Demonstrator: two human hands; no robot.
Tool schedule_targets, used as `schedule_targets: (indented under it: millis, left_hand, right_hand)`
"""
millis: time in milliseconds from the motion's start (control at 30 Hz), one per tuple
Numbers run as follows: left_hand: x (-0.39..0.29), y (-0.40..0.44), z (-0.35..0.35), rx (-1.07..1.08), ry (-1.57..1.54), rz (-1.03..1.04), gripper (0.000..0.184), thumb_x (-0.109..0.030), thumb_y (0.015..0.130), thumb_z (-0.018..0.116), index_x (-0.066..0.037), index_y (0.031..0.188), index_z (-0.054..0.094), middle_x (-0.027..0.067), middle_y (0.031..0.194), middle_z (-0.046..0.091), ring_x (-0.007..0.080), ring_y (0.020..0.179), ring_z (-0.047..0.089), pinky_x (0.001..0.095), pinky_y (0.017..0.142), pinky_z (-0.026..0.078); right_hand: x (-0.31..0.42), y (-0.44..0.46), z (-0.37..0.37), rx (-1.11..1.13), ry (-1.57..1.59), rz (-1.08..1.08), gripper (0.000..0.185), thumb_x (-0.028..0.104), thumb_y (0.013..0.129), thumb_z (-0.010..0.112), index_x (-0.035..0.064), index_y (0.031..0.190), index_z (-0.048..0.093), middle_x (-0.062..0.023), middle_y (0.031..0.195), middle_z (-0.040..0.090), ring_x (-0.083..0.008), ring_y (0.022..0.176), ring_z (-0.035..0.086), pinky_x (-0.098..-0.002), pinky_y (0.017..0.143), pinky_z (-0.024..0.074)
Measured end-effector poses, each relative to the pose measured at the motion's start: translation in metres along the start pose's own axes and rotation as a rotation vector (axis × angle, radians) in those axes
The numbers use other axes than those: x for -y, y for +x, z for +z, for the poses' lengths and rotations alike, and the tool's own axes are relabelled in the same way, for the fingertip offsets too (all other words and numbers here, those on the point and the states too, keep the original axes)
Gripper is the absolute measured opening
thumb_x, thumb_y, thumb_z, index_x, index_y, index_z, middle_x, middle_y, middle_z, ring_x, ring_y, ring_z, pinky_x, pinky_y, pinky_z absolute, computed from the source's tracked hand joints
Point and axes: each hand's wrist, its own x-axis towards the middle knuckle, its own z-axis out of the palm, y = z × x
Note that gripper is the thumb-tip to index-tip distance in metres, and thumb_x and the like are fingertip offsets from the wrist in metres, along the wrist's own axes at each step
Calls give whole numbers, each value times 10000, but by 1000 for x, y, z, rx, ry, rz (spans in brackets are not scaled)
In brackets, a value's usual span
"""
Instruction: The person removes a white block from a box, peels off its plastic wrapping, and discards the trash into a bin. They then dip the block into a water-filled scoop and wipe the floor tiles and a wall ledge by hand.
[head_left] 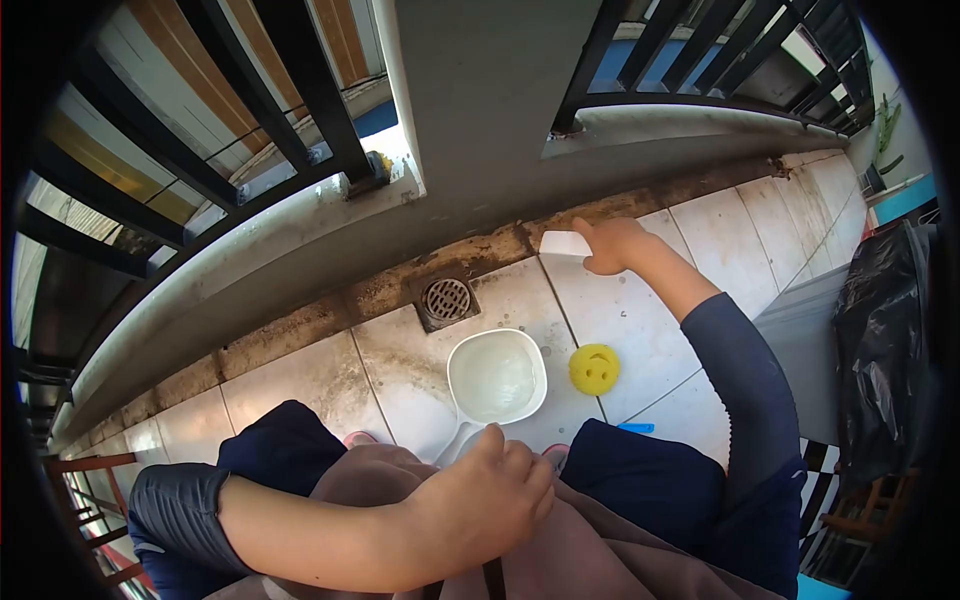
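Observation:
My right hand (pixel 615 246) reaches out to the grimy strip at the foot of the wall. It grips a white block-like piece (pixel 565 243), whose kind I cannot make out. Close to my lap, my left hand (pixel 490 495) is closed with its fingers curled, and whatever they may hold is hidden. Just beyond it, a white water dipper (pixel 497 376) with clear water stands on the tiles. The dipper's handle (pixel 458 441) runs back towards my left hand and passes out of sight. A round yellow sponge with a smiling face (pixel 595 370) lies right of the dipper.
A square floor drain (pixel 448 299) sits between the dipper and the wall (pixel 470 110). Near my right knee lies a small blue object (pixel 636 428). Black railings (pixel 310 90) rise above the ledge, and a black plastic bag (pixel 885 330) hangs at the right.

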Motion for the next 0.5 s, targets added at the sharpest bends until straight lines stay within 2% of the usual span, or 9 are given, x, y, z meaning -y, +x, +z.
schedule_targets:
  millis: [33, 133, 167, 300, 400, 500]
  left_hand:
    - [-3, -5, -1, -44, 15, 15, 196, -172, 734, 579, -71, 897, 618, 33, 816, 559, 172, 831, 559, 291, 685, 451]
    - [-25, -19, -11, 180, 79, -2, 313, -217, 856, 458, -58, 1086, 598, 95, 1046, 586, 305, 1027, 520, 465, 952, 364]
    - [-35, -21, -13, 148, 56, -85, 319, -220, 853, 459, -39, 1077, 594, 98, 1039, 585, 288, 1026, 522, 467, 945, 371]
    - [-37, -17, -35, 223, 98, 37, 325, -216, 844, 464, -28, 1076, 592, 98, 1035, 583, 280, 995, 533, 465, 942, 375]
    - [-38, -12, -30, 165, 128, 50, 326, -213, 844, 457, -22, 1071, 592, 97, 1029, 583, 287, 963, 541, 469, 935, 379]
    - [-35, -9, -37, 247, 119, 80, 321, -213, 848, 448, -28, 1064, 597, 90, 1006, 591, 290, 945, 547, 474, 933, 379]
  right_hand:
    - [7, 3, 1, -33, -182, 27, 563, 303, 768, 581, 93, 1254, 388, -151, 1077, 615, -286, 944, 623, -392, 790, 484]
    - [18, 11, 14, -85, -187, -20, 558, 279, 772, 557, 104, 1275, 389, -149, 1096, 611, -285, 977, 611, -402, 780, 488]
    - [17, 13, 22, -71, -182, -16, 563, 283, 772, 559, 103, 1277, 385, -150, 1092, 612, -287, 977, 609, -405, 781, 488]
    - [13, 22, 49, -55, -41, 1, 584, 303, 772, 576, 99, 1281, 374, -154, 1069, 616, -296, 969, 605, -417, 783, 487]
    - [6, 28, 54, -73, 179, 25, 593, 327, 774, 594, 94, 1271, 370, -161, 1053, 617, -304, 964, 603, -431, 787, 485]
    - [-1, 32, 72, -98, 272, 19, 601, 340, 783, 600, 87, 1271, 355, -171, 1037, 612, -317, 958, 600, -442, 791, 483]
